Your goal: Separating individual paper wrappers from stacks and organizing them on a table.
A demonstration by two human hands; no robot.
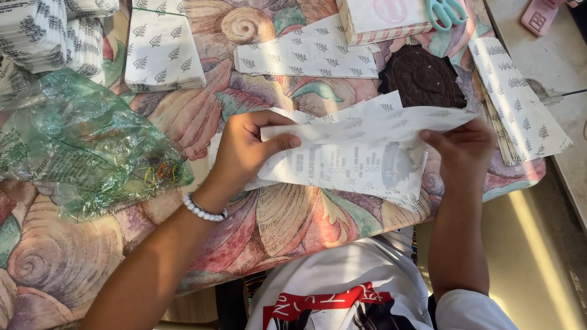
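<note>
left hand (244,153) and right hand (461,153) each pinch the printed paper sheet (354,159), grip clenched.

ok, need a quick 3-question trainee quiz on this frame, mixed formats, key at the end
1. True or false: the left hand and the right hand hold the same printed paper sheet by its opposite ends.
2. Multiple choice: what lies at the top edge, on the pink striped box? A) a stapler B) teal scissors C) a roll of tape
3. Fill in: the rubber bands lie inside a crumpled green ____ bag.

Key
1. True; each hand pinches one end above the shell-patterned tablecloth.
2. B
3. plastic
</note>
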